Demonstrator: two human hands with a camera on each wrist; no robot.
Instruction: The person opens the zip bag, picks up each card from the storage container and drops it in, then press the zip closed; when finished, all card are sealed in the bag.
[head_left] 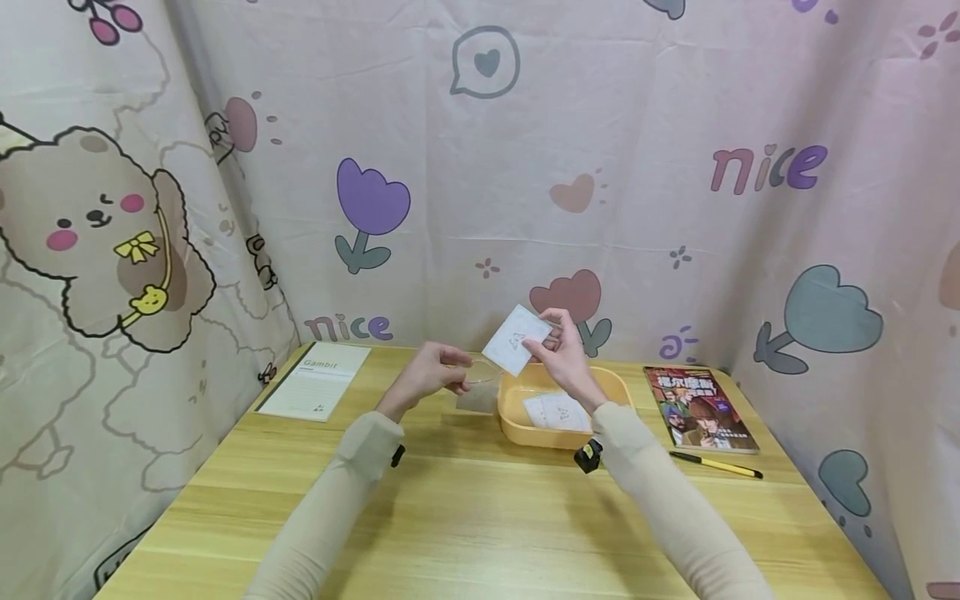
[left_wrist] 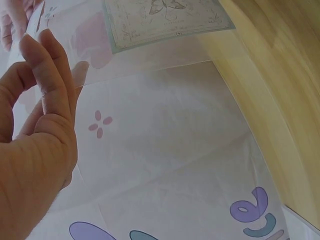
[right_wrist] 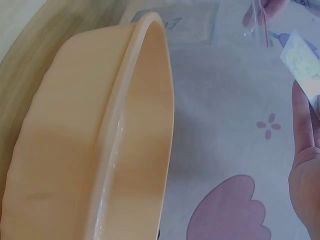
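Observation:
My left hand (head_left: 433,371) pinches the rim of a clear plastic zip bag (left_wrist: 150,65), left of the basket. A red zip line shows on the bag in the right wrist view. A butterfly card (left_wrist: 167,22) with a teal border shows through or behind the bag; I cannot tell which. My right hand (head_left: 562,348) holds a thin white square card (head_left: 512,343) with a small drawing, tilted, above the basket's left rim and close to the bag's mouth. Below stands the yellow plastic basket (head_left: 517,432), with several similar white squares (head_left: 562,414) lying inside.
A notebook (head_left: 313,381) marked Gambit lies at the table's back left. To the right of the basket lie a colourful comic book (head_left: 701,408) and a yellow and black pen (head_left: 716,464). A printed curtain (head_left: 487,183) hangs along the wooden table's (head_left: 495,525) back edge.

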